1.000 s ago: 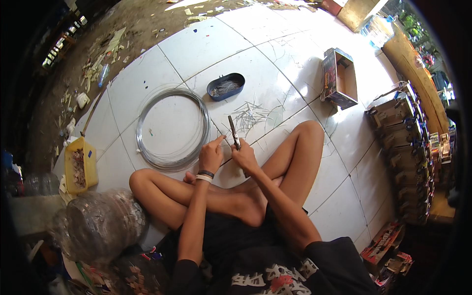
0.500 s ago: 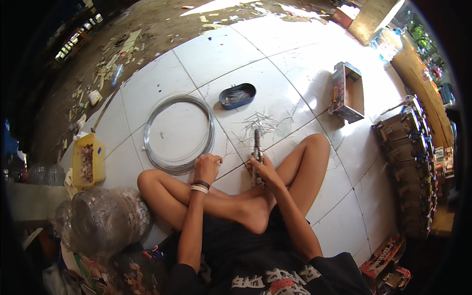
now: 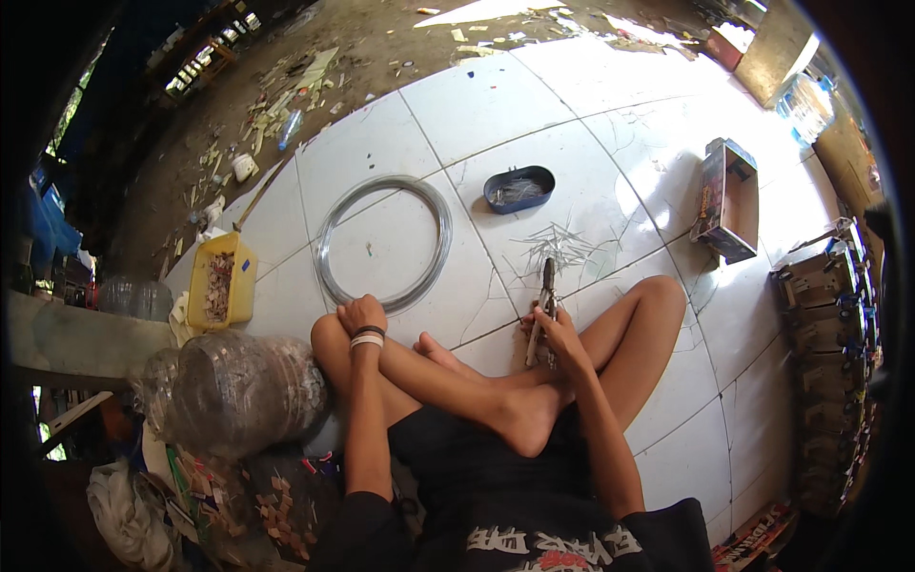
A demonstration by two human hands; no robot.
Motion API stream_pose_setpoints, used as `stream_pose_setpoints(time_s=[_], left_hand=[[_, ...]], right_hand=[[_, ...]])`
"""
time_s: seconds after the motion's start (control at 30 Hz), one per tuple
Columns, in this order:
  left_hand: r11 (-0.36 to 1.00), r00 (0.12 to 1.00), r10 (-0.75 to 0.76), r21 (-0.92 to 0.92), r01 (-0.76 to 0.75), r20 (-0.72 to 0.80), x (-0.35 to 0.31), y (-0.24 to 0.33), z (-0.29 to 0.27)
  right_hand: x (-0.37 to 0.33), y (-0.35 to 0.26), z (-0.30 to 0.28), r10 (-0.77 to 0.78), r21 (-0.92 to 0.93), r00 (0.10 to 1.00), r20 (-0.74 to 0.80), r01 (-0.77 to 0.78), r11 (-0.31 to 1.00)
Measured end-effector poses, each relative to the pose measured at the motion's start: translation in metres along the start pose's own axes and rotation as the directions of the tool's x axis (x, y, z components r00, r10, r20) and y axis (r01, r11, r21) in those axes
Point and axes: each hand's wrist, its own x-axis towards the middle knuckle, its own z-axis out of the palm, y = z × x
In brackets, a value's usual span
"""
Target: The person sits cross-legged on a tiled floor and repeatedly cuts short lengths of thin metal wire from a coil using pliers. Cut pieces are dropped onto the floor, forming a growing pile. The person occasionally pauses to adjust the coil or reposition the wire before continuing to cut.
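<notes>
My right hand (image 3: 562, 334) grips a pair of pliers (image 3: 548, 278) by the handles, with the dark jaws pointing away from me. Just beyond the jaws lies a loose heap of short, thin wire pieces (image 3: 562, 246) on the tiles. My left hand (image 3: 363, 314) rests by my left knee at the near edge of a coil of silvery wire (image 3: 444, 229). Its fingers are curled, and whatever they may hold is hidden. Past the heap stands a dark blue oval container (image 3: 515, 206) with more wire pieces inside.
An open cardboard box (image 3: 708, 210) sits at the far right, and a long row of brown pieces (image 3: 820, 372) lines the right side. To my left are a yellow tub (image 3: 242, 300) of small scraps and a large clear plastic bottle (image 3: 243, 391). Littered dirt ground (image 3: 362, 67) borders the tiles.
My left hand has moved left and nearer, from the coil's lower right edge to my knee. The right hand keeps its grip on the pliers. The whole view has shifted.
</notes>
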Motion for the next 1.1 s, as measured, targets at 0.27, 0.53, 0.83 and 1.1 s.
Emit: stream_pose_setpoints(time_s=[0.27,0.53,0.83,1.1], left_hand=[[0.998,0.998,-0.063,-0.003,0.063,-0.019,0.033,-0.029,0.006],[0.96,0.958,-0.272,-0.094,0.264,-0.095,0.098,-0.111,-0.007],[0.917,0.961,-0.238,-0.36,0.174,-0.141,0.143,-0.101,0.017],[0.698,0.632,0.031,-0.436,-0.568,-0.774,0.174,-0.039,-0.066]], right_hand=[[0.003,0.012,0.001,-0.129,-0.024,0.992,0.002,0.13,0.991],[0.001,0.003,0.003,-0.088,-0.083,0.996,0.025,0.089,0.992],[-0.002,0.002,0.004,-0.129,-0.06,0.992,0.007,0.129,0.99],[-0.003,-0.001,0.006,-0.121,-0.062,0.993,0.012,0.122,0.991]])
